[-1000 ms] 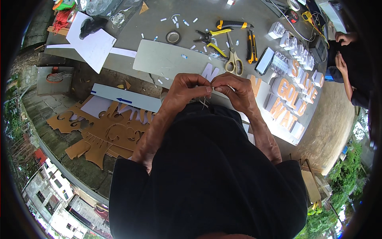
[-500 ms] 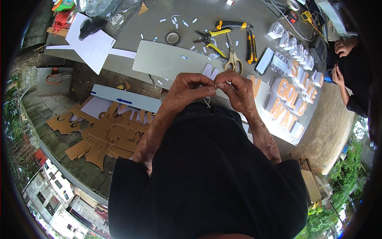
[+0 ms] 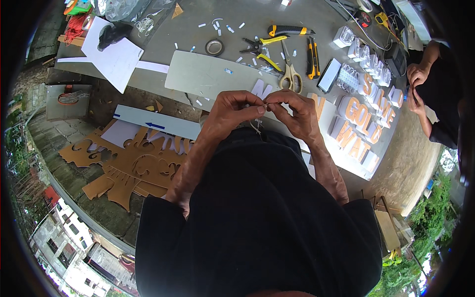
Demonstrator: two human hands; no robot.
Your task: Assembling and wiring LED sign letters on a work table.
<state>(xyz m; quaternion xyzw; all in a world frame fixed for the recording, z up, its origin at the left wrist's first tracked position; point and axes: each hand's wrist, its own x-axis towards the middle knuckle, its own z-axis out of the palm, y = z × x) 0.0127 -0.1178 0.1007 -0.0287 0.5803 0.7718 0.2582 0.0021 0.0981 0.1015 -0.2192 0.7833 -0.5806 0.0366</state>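
Note:
Close to my body, at the near edge of the work table, my left hand (image 3: pixel 232 111) and my right hand (image 3: pixel 297 115) meet fingertip to fingertip. Both are closed in a pinch on a thin wire (image 3: pixel 255 126), whose pale ends dangle below my left fingers. The exact point where the fingers grip it is too small to make out. Just beyond my hands lies a white cut-out letter (image 3: pixel 261 89), partly covered by them. Scissors with beige handles (image 3: pixel 291 79) rest behind my right hand.
Wire strippers (image 3: pixel 262 49), yellow-black cutters (image 3: pixel 291 31), black tape (image 3: pixel 214 47) and a phone (image 3: pixel 328 76) lie on the grey table (image 3: pixel 188 20). Rows of block letters (image 3: pixel 357 115) fill the right side. Brown cut-out panels (image 3: pixel 133 166) lie low at left. Another person's hands (image 3: pixel 418 84) are at far right.
My hands stay nearly in place, with the fingertips and the dangling wire shifting slightly. At far right, the other person's hands have moved down and closer together.

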